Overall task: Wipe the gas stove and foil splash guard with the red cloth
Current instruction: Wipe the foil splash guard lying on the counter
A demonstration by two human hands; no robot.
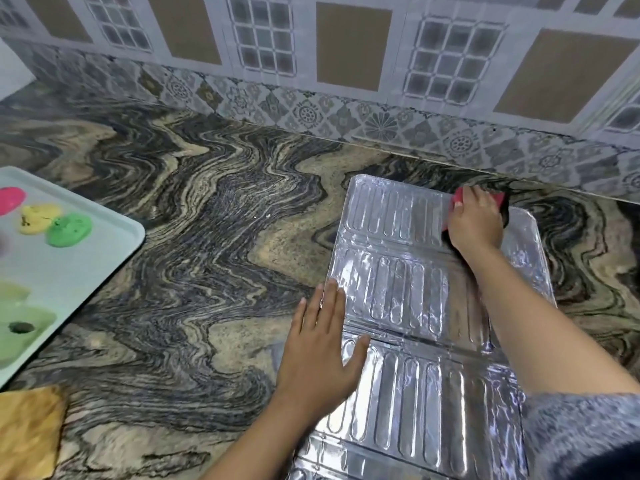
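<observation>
The silver foil splash guard [408, 296] lies flat and unfolded on the marbled countertop, its ribbed panels running from near the wall toward me. My right hand [476, 220] presses the red cloth [459, 197] onto the guard's far panel; only the cloth's edges show around my fingers. My left hand [320, 344] lies flat with fingers spread on the guard's left edge, half on the counter. No gas stove is in view.
A pale green tray [104, 251] with pink, yellow and green blobs sits at the left edge. A yellow-brown cloth [27, 431] lies at the bottom left. The patterned tiled wall [346, 109] runs behind the countertop [207, 220].
</observation>
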